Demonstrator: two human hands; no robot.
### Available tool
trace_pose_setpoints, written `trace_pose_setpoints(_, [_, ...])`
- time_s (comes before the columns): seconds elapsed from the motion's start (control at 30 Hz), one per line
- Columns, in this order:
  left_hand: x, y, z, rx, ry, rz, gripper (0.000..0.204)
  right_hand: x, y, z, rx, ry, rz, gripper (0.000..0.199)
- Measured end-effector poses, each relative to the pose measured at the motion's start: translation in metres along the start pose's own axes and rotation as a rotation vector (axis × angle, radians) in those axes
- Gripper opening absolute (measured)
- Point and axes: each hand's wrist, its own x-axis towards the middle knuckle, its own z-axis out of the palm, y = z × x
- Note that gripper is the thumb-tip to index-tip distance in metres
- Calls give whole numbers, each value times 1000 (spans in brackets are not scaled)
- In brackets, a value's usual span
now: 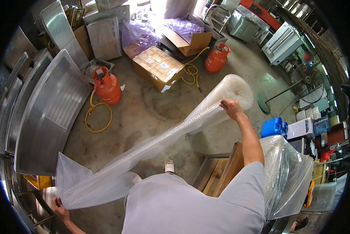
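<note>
A long sheet of clear bubble wrap (143, 150) stretches across in front of me from its roll (231, 87), which stands on the floor ahead to the right. My right hand (233, 109) is closed on the sheet's upper edge, close beside the roll. At the far lower left, my left hand (60, 210) pinches the sheet near its loose end, where a corner is folded over. The sheet hangs between both hands, its lower part partly hidden by my body.
Two red gas cylinders (107, 86) with yellow hoses stand on the floor. Cardboard boxes (158, 70) sit ahead; metal panels (52, 113) lean at left. A pedestal fan (305, 82) and blue jerrycan (272, 127) are at right. Plastic-wrapped goods (286, 175) lie near my right arm.
</note>
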Motion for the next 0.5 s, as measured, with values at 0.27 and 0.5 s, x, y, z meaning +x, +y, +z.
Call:
trace_pose_setpoints(0.27, [-13,7,-4,8,30,-68,27,-6,14,5,-148,-33,-29,28])
trace_pose_setpoints(0.5, [-41,-11,-4,225,-62,-45,57,-18,42,27,-54,252,-40,12])
